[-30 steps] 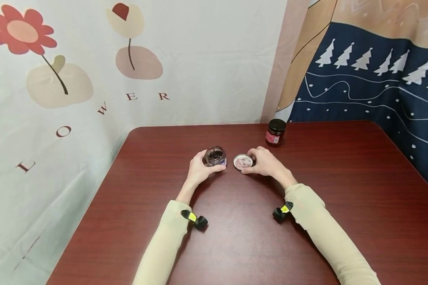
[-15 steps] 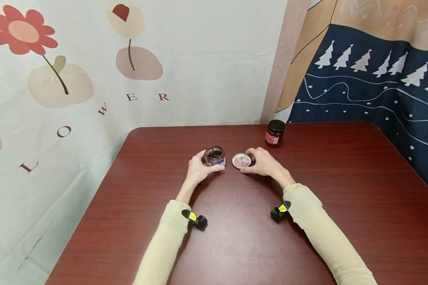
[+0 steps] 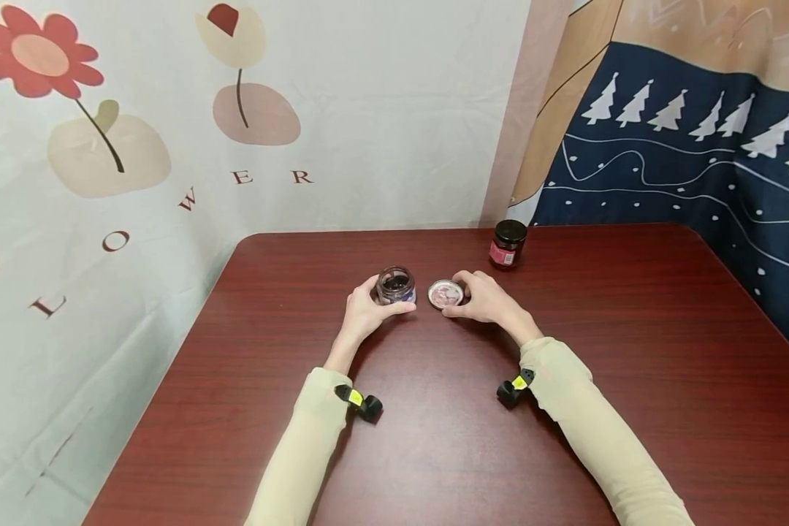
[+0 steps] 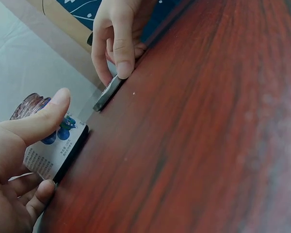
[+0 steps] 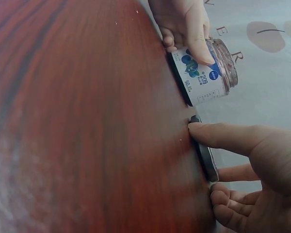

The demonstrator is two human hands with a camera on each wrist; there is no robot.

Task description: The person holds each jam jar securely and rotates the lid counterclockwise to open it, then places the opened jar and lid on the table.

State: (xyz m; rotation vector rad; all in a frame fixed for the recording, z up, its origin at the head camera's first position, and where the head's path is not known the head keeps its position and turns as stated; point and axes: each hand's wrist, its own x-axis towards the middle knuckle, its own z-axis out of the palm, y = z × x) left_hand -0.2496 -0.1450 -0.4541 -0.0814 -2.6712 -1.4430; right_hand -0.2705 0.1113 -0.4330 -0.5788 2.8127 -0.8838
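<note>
An uncovered glass jar (image 3: 396,286) with dark contents stands upright on the table, my left hand (image 3: 363,315) gripping its side. The right wrist view shows its white label (image 5: 196,77) printed with blueberries. Just to the right lies the jar lid (image 3: 445,294), its pale inner side up and a small gap between it and the jar. My right hand (image 3: 489,301) pinches the lid's rim between thumb and fingers. From the left wrist, the dark edge of the lid appears low against the tabletop.
A second jar (image 3: 508,245), with a black lid and a pink label, stands near the table's back edge, beyond my right hand. Patterned cloths hang behind the reddish-brown table (image 3: 427,453).
The lid and my right hand have shifted slightly left and away from me. My left hand keeps its grip on the jar, which has barely moved.
</note>
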